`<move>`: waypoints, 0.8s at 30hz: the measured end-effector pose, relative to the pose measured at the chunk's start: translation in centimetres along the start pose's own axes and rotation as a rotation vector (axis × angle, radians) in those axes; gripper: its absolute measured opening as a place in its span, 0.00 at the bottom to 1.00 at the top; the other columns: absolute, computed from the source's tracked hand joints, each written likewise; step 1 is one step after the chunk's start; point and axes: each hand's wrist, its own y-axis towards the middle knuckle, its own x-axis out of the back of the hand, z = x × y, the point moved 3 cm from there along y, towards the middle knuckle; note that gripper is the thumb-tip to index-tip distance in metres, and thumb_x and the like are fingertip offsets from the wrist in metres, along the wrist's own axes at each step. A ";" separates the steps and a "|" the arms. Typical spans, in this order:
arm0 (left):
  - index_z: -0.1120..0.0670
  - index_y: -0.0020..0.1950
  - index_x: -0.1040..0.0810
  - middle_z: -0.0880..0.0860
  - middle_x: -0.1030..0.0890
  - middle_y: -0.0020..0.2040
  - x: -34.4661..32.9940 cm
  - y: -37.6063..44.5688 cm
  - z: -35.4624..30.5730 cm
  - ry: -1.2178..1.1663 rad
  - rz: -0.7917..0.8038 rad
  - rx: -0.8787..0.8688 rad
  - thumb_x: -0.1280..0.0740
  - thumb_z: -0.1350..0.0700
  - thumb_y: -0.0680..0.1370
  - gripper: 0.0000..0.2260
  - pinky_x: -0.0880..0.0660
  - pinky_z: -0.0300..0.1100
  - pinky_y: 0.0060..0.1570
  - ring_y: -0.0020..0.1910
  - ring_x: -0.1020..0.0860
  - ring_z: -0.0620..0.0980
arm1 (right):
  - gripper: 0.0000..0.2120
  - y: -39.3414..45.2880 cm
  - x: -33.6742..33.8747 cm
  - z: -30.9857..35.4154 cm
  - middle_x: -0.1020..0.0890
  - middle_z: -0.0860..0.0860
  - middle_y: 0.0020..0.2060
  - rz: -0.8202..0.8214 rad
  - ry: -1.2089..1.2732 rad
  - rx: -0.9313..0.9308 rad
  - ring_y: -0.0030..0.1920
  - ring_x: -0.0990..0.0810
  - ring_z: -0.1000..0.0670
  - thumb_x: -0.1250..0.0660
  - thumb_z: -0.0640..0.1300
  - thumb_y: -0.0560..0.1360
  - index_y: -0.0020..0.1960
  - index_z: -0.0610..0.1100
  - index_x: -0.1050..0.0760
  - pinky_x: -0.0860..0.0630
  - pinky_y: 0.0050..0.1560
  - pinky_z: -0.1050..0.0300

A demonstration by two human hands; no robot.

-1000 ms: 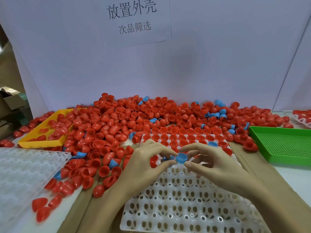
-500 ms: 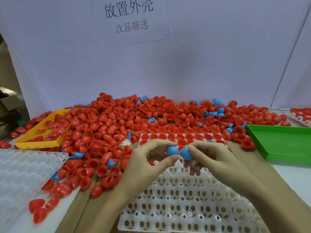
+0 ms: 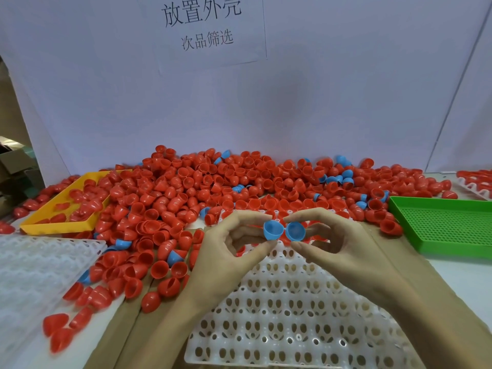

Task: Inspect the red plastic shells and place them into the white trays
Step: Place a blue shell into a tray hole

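With only the white tray's (image 3: 292, 315) far rows filled, the left hand (image 3: 229, 251) and right hand (image 3: 343, 251) each pinch a blue shell (image 3: 272, 230) while the red shell pile (image 3: 186, 198) remains.

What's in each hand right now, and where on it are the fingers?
Left hand pinches a blue shell by its rim, thumb below, fingers above. Right hand pinches a second blue shell the same way. Both open sides face the camera.

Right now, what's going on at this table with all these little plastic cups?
A person is sorting plastic shells. The left hand pinches one blue shell and the right hand pinches another blue shell, both raised above the white tray, open sides towards the camera. Only the tray's far rows hold red shells. A large loose pile of red shells lies behind, flanked by a yellow tray and a green tray.
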 end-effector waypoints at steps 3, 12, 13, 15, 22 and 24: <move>0.48 0.61 0.18 0.48 0.14 0.57 0.0 0.0 -0.4 0.084 -0.006 -0.079 0.23 0.61 0.77 0.15 0.20 0.39 0.59 0.59 0.16 0.51 | 0.16 0.0 -0.1 -0.1 0.16 0.52 0.60 0.042 0.082 0.007 0.56 0.14 0.46 0.23 0.40 0.75 0.60 0.52 0.18 0.15 0.49 0.54; 0.46 0.63 0.21 0.50 0.16 0.58 -0.2 -0.3 -0.3 0.005 -0.009 -0.050 0.19 0.55 0.74 0.21 0.20 0.39 0.57 0.61 0.17 0.53 | 0.16 0.0 -0.2 -0.1 0.16 0.50 0.61 0.047 0.134 0.033 0.56 0.15 0.44 0.23 0.40 0.76 0.62 0.50 0.17 0.16 0.52 0.53; 0.46 0.63 0.21 0.50 0.15 0.58 -0.3 -0.3 -0.3 -0.002 -0.012 -0.048 0.19 0.55 0.74 0.21 0.20 0.38 0.57 0.61 0.17 0.53 | 0.16 0.0 -0.2 -0.1 0.16 0.50 0.61 0.044 0.132 0.033 0.57 0.15 0.44 0.24 0.40 0.76 0.62 0.51 0.17 0.16 0.52 0.54; 0.47 0.63 0.21 0.50 0.15 0.58 -0.3 -0.2 -0.4 -0.019 -0.010 -0.047 0.20 0.56 0.74 0.20 0.20 0.39 0.58 0.61 0.17 0.52 | 0.16 -0.1 -0.3 0.1 0.16 0.50 0.61 0.036 0.117 0.037 0.57 0.15 0.45 0.24 0.41 0.77 0.63 0.51 0.17 0.16 0.51 0.55; 0.51 0.58 0.20 0.48 0.14 0.57 -0.5 -0.3 -0.4 0.061 0.013 -0.069 0.27 0.57 0.81 0.07 0.20 0.37 0.57 0.59 0.16 0.49 | 0.15 -0.2 -0.6 0.7 0.15 0.50 0.57 0.032 0.139 -0.011 0.50 0.13 0.45 0.23 0.40 0.75 0.61 0.48 0.18 0.17 0.47 0.56; 0.49 0.54 0.18 0.44 0.15 0.51 -0.4 -0.3 -0.3 0.240 0.021 -0.119 0.28 0.51 0.81 0.04 0.21 0.35 0.53 0.54 0.16 0.47 | 0.14 -0.2 -0.7 0.8 0.15 0.50 0.55 -0.009 0.116 -0.017 0.48 0.13 0.45 0.25 0.40 0.77 0.62 0.46 0.20 0.17 0.46 0.58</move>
